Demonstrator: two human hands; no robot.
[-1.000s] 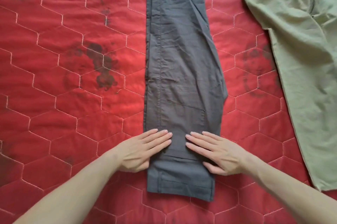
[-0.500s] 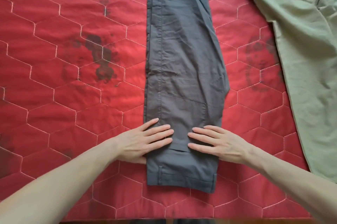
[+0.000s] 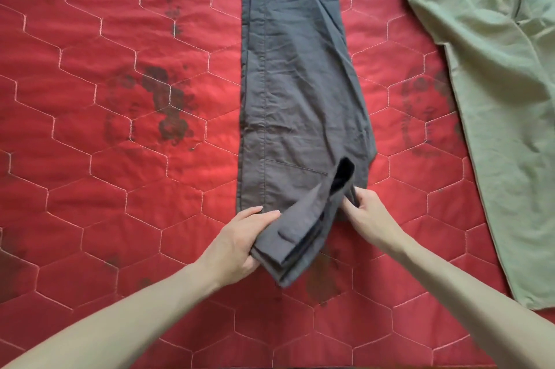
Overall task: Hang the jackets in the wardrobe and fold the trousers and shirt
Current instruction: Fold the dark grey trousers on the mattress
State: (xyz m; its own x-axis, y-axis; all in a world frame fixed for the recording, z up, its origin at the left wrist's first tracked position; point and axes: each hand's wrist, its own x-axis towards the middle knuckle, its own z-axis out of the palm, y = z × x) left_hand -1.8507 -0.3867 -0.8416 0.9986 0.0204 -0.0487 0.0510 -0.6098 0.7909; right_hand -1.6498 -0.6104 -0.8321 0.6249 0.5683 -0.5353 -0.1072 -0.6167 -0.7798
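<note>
- Lifting the waistband end of the grey trousers [image 3: 300,83] off the red quilted bedspread [image 3: 120,188]; half a second before, both hands lay flat, palms down, on that end.
- Left hand [image 3: 237,245]: fingers clenched on the near-left corner of the waistband, thumb on top, the layers bunched at the palm.
- Right hand [image 3: 368,212]: fingers pinched on the right edge of the same end, the cloth raised and tilted, a dark opening showing just above the grip.
- Trousers: laid lengthwise down the middle of the bedspread, legs stacked one on the other and running out of view at the top; only the near end is off the surface.
- Pale green garment [image 3: 495,98]: spread at the right, apart from the trousers, untouched; which garment it is cannot be told.
- Judgement: the change from pressing flat to gripping suggests smoothing is finished and the first crosswise fold is starting, the waistband likely to be carried toward the legs. Jackets and wardrobe are not in view.
</note>
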